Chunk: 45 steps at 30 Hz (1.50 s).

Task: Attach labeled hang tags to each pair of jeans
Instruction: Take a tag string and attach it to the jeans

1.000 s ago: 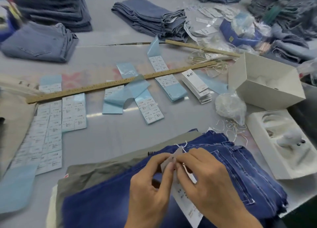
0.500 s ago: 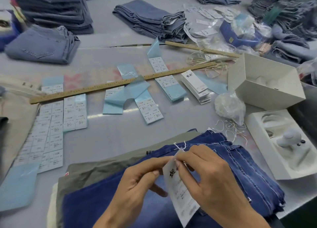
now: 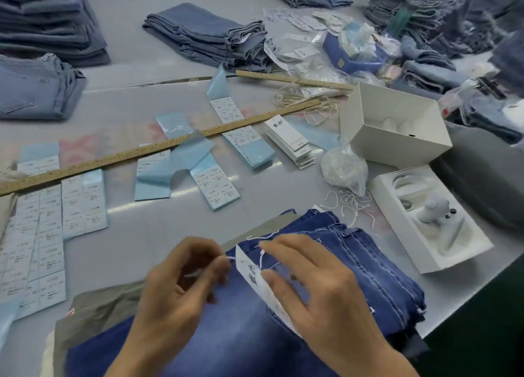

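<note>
The white hang tag point(image 3: 256, 277) lay on the dark blue jeans point(image 3: 354, 263) at six o'clock. The left hand point(image 3: 181, 286) pinched the white string point(image 3: 231, 259) at the tag's top corner; the right hand point(image 3: 317, 286) pinned the tag with its thumb, fingers spread. The likely risk was the thin string slipping from the pinch, or pulling out of the tag's hole before being fastened. The grey table point(image 3: 136, 220) held label sheets point(image 3: 37, 235) at nine o'clock, a wooden ruler point(image 3: 158, 150) at twelve, a white box point(image 3: 397, 127) at two, with folded denim stacks point(image 3: 207, 36) beyond
</note>
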Each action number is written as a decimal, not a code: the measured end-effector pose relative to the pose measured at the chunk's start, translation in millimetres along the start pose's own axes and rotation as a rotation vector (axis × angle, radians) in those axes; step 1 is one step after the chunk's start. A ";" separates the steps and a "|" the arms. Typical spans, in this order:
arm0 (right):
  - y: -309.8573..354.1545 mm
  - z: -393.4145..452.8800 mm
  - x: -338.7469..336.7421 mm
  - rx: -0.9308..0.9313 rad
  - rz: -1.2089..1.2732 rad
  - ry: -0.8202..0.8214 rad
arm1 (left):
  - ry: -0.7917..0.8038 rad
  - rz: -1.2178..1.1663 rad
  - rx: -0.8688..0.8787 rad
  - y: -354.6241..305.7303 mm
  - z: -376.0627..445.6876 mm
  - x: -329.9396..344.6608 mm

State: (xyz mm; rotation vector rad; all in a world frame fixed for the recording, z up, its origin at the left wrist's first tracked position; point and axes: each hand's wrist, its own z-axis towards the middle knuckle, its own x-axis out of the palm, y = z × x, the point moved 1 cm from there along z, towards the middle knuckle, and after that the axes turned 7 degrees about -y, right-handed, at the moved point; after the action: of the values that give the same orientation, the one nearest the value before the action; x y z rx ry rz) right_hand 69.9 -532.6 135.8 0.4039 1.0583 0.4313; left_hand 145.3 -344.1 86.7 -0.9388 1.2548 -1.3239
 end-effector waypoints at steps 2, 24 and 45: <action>-3.0 -1.2 -13.9 0.040 0.015 -0.089 | -0.129 0.383 0.254 -16.5 22.6 -14.4; -96.3 -34.1 -204.6 0.514 0.126 -0.619 | 0.732 0.673 0.042 10.8 81.6 228.5; -136.5 -23.6 -47.5 0.567 -0.248 -0.152 | 0.503 0.012 -0.194 24.7 59.2 219.8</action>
State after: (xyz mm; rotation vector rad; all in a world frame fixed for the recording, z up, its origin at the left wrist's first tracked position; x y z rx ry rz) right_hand 48.3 -670.2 90.6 0.7837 1.0562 -0.1301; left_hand 172.7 -567.9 46.9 -0.7482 1.7951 -1.5025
